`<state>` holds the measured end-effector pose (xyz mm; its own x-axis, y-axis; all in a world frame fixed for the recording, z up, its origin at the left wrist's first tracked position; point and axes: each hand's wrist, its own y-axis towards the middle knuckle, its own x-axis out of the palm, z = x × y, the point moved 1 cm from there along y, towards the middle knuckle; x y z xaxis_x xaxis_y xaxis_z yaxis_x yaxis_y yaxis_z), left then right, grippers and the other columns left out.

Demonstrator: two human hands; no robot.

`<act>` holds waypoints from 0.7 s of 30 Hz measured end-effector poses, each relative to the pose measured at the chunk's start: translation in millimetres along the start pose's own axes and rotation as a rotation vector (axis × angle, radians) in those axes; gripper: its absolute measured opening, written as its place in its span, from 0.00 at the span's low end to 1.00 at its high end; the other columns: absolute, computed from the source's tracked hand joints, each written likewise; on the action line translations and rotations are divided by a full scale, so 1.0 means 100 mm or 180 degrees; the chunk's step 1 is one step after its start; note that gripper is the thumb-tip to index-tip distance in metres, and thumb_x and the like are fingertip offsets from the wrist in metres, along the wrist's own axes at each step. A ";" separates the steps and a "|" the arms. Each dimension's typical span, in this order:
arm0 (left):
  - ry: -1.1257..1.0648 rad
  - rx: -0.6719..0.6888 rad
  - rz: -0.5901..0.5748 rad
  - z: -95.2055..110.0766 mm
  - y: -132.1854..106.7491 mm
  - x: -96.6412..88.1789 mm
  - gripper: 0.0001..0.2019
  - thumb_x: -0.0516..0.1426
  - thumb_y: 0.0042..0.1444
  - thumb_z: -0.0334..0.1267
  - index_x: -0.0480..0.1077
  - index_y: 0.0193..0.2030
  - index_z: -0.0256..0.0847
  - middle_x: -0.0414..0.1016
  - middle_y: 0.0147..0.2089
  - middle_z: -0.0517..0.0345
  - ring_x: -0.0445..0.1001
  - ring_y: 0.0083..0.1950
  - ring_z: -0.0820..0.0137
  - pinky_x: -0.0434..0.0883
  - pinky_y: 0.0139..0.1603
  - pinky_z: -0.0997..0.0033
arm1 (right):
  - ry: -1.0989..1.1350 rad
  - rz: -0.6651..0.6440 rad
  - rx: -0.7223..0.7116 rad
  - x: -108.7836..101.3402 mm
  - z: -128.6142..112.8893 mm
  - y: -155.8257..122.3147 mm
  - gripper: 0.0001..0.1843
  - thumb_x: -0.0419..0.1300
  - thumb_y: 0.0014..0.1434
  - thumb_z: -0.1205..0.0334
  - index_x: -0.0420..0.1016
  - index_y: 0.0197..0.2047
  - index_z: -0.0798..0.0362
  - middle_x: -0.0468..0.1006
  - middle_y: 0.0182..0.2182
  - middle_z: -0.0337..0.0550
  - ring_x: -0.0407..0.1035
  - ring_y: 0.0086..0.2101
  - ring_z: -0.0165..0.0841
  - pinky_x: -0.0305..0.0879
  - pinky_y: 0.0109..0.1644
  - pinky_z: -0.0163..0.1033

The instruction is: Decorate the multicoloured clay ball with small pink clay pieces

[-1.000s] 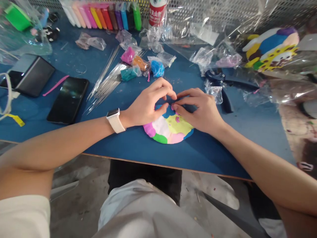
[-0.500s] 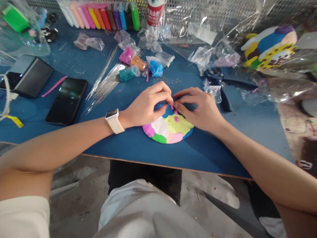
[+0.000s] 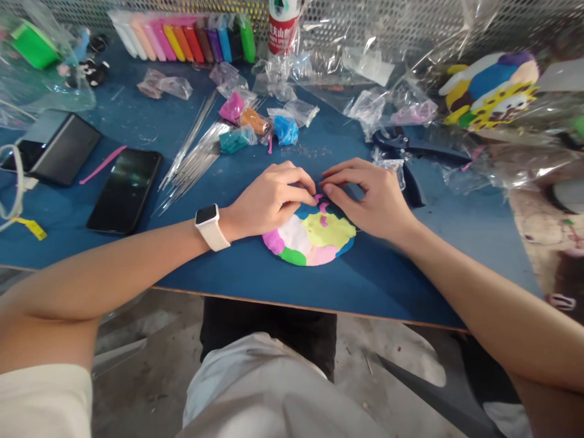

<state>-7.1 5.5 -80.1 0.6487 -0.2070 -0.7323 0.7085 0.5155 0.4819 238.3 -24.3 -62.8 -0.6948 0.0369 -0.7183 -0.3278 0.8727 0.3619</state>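
A round, flat piece of multicoloured modelling clay (image 3: 292,234) lies on the blue table, with white, yellow-green, pink, green and blue patches. Small magenta clay bits (image 3: 323,221) sit on its upper part. My left hand (image 3: 274,198) arches over the upper left edge, fingertips at the magenta bits. Its thumb and index finger look apart, holding nothing I can see. Opposite it, my right hand (image 3: 369,191) is at the upper right edge, thumb and index tips close together in a pinch. Whatever lies between those tips is too small to make out.
Wire rods (image 3: 196,155), bagged clay lumps (image 3: 232,108) and blue-handled pliers (image 3: 406,146) lie beyond my hands. A phone (image 3: 124,190) and a black power bank (image 3: 66,149) are at left. Clay packs (image 3: 182,39), a red-labelled bottle (image 3: 281,27) and a colourful clay figure (image 3: 497,88) stand behind.
My left index finger has lowered onto the magenta bits and its thumb has drawn back. The right fingertips have lifted slightly, uncovering more magenta clay. The view has shifted a little.
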 end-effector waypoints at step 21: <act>0.0117 0.0031 -0.0319 0.03 0.02 -0.04 0.22 0.50 0.73 0.25 0.85 0.53 0.47 0.88 0.59 0.54 0.82 0.62 0.60 0.74 0.69 0.49 | 0.0432 -0.0052 0.0064 -0.04 0.00 0.02 0.41 0.47 0.80 0.30 0.90 0.35 0.47 0.90 0.43 0.49 0.84 0.44 0.43 0.79 0.54 0.50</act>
<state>-8.0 4.9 -74.7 0.5641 -0.2263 -0.7941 0.7720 0.4856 0.4100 240.6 -22.9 -59.8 -0.7702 -0.0424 -0.6364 -0.3278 0.8823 0.3379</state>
